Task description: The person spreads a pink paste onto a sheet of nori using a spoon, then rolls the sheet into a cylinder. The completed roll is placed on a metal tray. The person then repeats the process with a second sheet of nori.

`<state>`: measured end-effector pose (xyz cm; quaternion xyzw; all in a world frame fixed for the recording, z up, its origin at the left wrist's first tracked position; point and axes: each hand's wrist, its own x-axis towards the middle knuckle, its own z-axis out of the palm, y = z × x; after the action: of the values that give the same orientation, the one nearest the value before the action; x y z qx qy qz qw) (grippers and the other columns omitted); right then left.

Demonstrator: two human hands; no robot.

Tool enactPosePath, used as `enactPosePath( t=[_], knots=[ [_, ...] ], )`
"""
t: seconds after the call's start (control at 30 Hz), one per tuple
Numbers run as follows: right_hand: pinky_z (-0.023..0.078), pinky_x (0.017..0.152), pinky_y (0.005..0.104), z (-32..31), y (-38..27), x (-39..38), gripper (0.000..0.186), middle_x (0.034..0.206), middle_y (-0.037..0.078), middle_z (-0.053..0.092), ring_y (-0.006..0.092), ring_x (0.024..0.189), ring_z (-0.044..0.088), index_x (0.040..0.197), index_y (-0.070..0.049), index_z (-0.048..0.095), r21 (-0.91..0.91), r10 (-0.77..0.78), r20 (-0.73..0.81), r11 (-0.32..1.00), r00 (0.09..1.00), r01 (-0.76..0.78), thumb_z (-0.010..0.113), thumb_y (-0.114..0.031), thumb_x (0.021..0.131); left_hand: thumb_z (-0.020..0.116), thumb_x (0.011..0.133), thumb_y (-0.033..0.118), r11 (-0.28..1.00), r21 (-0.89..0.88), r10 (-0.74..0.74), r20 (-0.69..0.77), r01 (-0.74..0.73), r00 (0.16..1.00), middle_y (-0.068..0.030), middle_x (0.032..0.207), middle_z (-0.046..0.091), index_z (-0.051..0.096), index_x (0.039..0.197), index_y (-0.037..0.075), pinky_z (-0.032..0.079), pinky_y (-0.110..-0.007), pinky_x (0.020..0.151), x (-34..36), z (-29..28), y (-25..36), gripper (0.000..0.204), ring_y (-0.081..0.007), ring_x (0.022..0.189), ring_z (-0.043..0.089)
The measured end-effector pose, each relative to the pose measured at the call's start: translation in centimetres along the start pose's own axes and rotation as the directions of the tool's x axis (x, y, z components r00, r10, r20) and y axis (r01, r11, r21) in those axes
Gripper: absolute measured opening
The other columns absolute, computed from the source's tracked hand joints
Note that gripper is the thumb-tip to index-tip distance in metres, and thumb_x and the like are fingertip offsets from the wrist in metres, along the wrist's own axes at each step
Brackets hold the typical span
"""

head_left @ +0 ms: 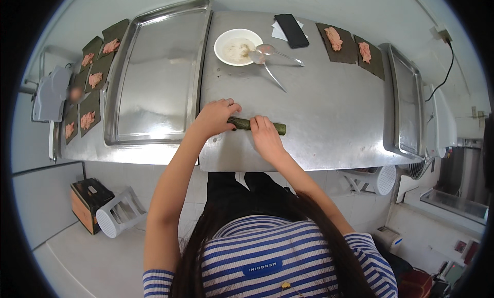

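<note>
A dark green seaweed roll lies crosswise on the steel table in front of me. My left hand is curled round its left end, with the thumb on the near side and the fingers bent on the far side. My right hand presses on the roll toward its right end, fingertips over the top. The roll's cut-looking right tip sticks out past these fingers. Beyond the hands stands a white bowl of cloudy liquid. Two metal spoons rest at its rim with handles on the table.
Left is a large steel tray; past it, several seaweed sheets carry pink paste. Two more topped sheets lie at far right, beside a smaller steel tray. A black phone lies on white paper. White stools stand below.
</note>
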<state>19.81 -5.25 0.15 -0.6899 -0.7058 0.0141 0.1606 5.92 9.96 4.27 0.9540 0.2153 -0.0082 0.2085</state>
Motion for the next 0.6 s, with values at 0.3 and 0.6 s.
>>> enactPosePath(
  t=[0.3,0.6],
  knots=[
    [0.046,0.09,0.0366,0.3,1.3,-0.9,0.03,0.1,0.015,0.052,0.0293,0.098,0.053,0.104,0.006,0.055,-0.005,0.019,-0.052,1.0,0.998,-0.019,0.054,-0.004,0.075,0.074,0.072,0.019,0.965,0.255,0.09,-0.106,-0.061,0.99,-0.0029,0.085,0.062,0.063,0.086,0.01,0.049,-0.034,0.075,-1.6,1.8,0.3,0.02,-0.0205,0.083,0.064],
    [0.042,0.1,0.0401,-1.3,4.9,-4.1,0.027,0.102,0.017,0.052,0.0323,0.1,0.052,0.103,0.004,0.055,-0.071,0.115,-0.041,0.99,0.993,-0.118,0.055,-0.004,0.077,0.073,0.073,0.019,0.976,0.213,0.04,0.01,-0.041,0.999,-0.0024,0.09,0.062,0.064,0.092,0.012,0.05,-0.037,0.075,-0.7,0.5,0.4,0.022,-0.0251,0.081,0.063]
  ],
)
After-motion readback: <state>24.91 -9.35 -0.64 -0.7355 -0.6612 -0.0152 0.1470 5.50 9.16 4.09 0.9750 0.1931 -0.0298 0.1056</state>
